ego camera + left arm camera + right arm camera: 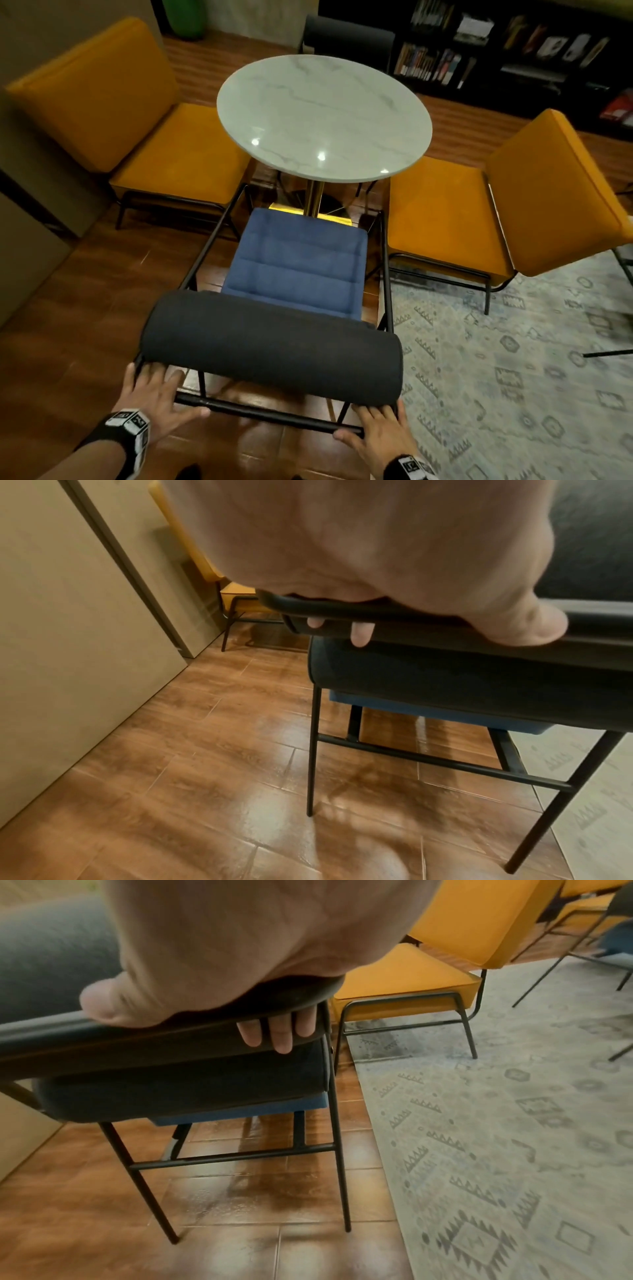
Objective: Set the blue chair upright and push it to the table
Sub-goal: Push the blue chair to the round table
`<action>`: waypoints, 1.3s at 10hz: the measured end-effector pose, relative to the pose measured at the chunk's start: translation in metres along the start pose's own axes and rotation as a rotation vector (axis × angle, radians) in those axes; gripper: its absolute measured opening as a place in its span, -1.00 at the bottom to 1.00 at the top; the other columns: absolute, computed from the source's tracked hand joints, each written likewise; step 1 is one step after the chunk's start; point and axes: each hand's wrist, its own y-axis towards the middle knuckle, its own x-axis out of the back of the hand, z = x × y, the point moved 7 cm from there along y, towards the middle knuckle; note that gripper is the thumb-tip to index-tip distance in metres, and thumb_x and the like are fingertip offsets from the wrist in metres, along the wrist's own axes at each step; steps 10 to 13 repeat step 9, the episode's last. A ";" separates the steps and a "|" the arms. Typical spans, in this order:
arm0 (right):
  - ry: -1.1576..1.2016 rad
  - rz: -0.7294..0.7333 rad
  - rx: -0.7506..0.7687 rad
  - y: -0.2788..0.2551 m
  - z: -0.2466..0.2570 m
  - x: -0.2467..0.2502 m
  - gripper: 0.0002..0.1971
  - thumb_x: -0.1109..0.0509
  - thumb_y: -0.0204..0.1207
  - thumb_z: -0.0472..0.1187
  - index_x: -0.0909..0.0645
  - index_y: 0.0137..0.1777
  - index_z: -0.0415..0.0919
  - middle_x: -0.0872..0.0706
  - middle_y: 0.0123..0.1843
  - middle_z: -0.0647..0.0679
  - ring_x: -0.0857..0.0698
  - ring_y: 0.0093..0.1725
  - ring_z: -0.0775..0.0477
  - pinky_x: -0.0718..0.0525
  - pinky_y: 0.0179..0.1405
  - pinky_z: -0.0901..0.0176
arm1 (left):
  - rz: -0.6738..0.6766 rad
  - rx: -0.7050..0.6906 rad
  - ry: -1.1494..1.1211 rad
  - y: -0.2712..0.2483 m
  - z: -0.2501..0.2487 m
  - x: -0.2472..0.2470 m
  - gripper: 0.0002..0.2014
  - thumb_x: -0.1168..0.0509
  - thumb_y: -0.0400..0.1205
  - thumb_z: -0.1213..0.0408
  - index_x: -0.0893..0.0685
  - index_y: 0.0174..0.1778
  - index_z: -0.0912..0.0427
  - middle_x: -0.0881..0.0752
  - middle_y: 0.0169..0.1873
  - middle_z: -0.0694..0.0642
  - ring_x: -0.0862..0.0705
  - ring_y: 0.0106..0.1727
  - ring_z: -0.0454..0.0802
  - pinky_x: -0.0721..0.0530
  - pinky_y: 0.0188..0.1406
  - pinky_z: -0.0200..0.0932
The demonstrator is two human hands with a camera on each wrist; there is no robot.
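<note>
The blue chair (298, 263) stands upright on its black legs and faces the round marble table (325, 116). Its seat front lies near the gold pedestal (313, 202), just below the table's near rim. A dark roll backrest (270, 346) is closest to me, with a black rear bar (267, 413) behind it. My left hand (157, 390) grips the bar's left end. My right hand (373, 428) grips the right end. In the left wrist view, my left hand (445, 631) has its fingertips (359, 637) hooked over the bar. In the right wrist view, my right hand (190, 1020) shows its fingertips (281, 1034) wrapped the same way.
Yellow chairs stand left (144, 137) and right (479, 212) of the table, and a dark chair (349, 37) stands beyond it. A patterned rug (513, 359) covers the floor on the right. A beige cabinet (27, 205) lines the left side. Bookshelves (513, 51) fill the far right.
</note>
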 end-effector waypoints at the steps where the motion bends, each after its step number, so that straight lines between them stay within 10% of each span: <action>1: -0.035 -0.052 0.000 0.014 0.009 0.014 0.70 0.79 -0.24 0.87 -0.39 0.81 0.14 -0.57 0.76 0.09 -0.36 0.81 -0.16 0.25 0.93 -0.42 | -0.020 -0.015 0.010 0.021 0.001 0.019 0.26 0.23 0.13 -0.80 -0.09 0.68 -0.06 -0.05 0.73 0.15 0.06 0.72 0.25 0.38 0.62 0.38; 3: 0.011 -0.101 -0.040 0.024 0.035 0.040 0.55 0.76 -0.17 0.77 -0.65 0.54 0.17 -0.72 0.61 -0.02 -0.51 0.72 -0.21 0.04 0.90 -0.49 | 0.027 -0.039 0.044 0.046 -0.003 0.044 0.13 0.16 0.27 -0.73 -0.22 0.65 -0.06 -0.26 0.68 0.10 -0.13 0.69 0.25 0.25 0.64 0.42; 4: 0.076 -0.147 -0.089 0.013 0.038 0.037 -0.14 0.22 0.70 0.59 -0.60 0.61 0.11 -0.71 0.62 -0.08 -0.52 0.72 -0.20 -0.01 0.94 -0.37 | -0.017 -0.075 0.029 0.040 0.000 0.045 -0.03 0.13 0.39 -0.64 -0.38 0.57 -0.05 -0.45 0.58 0.05 -0.32 0.60 0.17 0.11 0.68 0.37; 5: 0.090 -0.172 -0.118 0.007 0.040 0.030 -0.47 -0.12 0.90 0.25 -0.46 0.76 0.08 -0.61 0.72 -0.08 -0.46 0.76 -0.20 -0.06 0.95 -0.32 | -0.008 -0.098 0.011 0.033 0.002 0.047 -0.18 0.06 0.56 -0.48 -0.29 0.62 -0.01 -0.36 0.64 0.07 -0.26 0.65 0.14 0.04 0.71 0.29; 13: 0.178 -0.162 -0.159 -0.050 0.040 0.014 -0.25 -0.18 0.80 0.43 -0.27 0.88 0.08 -0.42 0.83 -0.13 -0.25 0.88 -0.23 -0.06 0.95 -0.29 | 0.120 -0.225 0.021 -0.016 0.007 0.021 -0.32 -0.15 0.60 -0.21 -0.26 0.63 -0.04 -0.30 0.67 0.05 -0.32 0.63 0.11 -0.24 0.60 0.10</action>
